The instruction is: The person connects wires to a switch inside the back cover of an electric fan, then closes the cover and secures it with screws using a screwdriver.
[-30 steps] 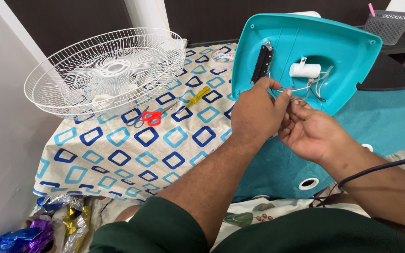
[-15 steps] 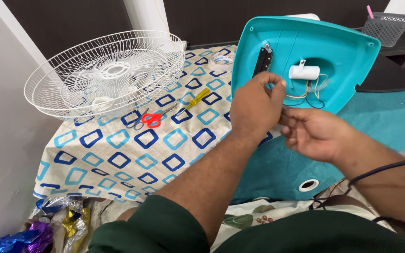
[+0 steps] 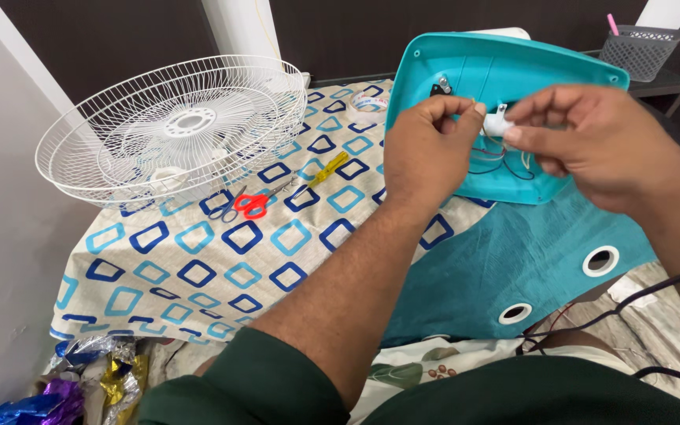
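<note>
A turquoise plastic fan base cover (image 3: 513,71) lies tilted with its hollow inside toward me. Thin wires (image 3: 491,157) and a small white cylindrical part (image 3: 497,123) sit inside it. My left hand (image 3: 426,149) is raised in front of the cover, thumb and forefinger pinched on a thin wire end. My right hand (image 3: 592,142) pinches the white part between thumb and fingers. Both hands nearly meet in front of the cover.
A white wire fan guard (image 3: 171,126) rests at the left on a patterned cloth (image 3: 198,267). Red-handled scissors (image 3: 249,203), a yellow-handled tool (image 3: 328,168) and a tape roll (image 3: 367,101) lie on the cloth. A teal curtain with eyelets (image 3: 513,267) lies below; black cables (image 3: 639,307) at right.
Both hands have risen and moved up in front of the cover. My right hand has taken hold of the white part; my left hand pinches a wire beside it.
</note>
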